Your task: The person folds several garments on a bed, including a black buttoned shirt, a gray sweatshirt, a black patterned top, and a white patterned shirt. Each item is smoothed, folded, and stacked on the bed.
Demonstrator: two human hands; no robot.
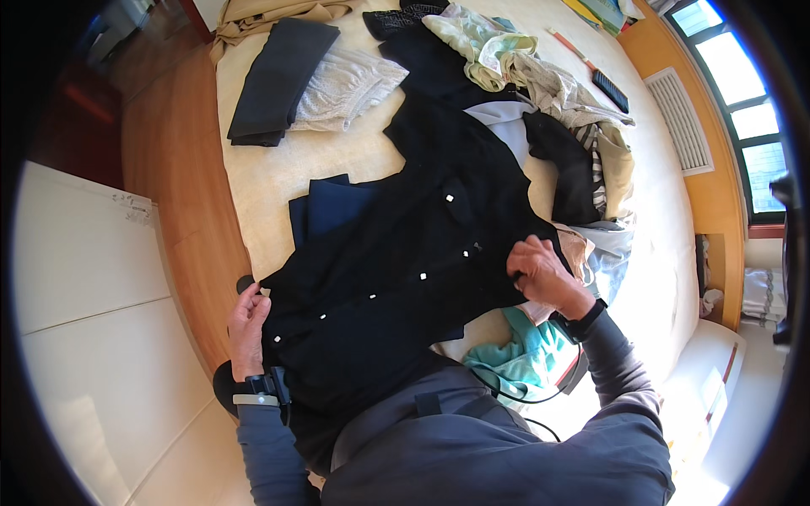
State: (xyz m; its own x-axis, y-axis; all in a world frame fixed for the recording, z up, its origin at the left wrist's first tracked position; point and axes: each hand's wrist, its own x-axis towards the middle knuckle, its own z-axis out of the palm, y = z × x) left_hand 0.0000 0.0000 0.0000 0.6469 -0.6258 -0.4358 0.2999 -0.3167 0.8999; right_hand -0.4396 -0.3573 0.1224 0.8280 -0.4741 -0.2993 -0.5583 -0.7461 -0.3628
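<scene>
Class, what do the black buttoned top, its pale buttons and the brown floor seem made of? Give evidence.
Black buttoned top: matte, soft fabric, possibly knit; it drapes without shine.
Pale buttons: probably plastic or shell; bright and crisp-edged.
Brown floor: wood or laminate, satin; faint plank lines show.

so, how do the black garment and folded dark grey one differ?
The black garment lies spread out; the dark grey garment is folded. The black garment bears small white dots; the dark grey garment shows none. The black garment looks bigger than the dark grey garment. Both are dark.
</scene>
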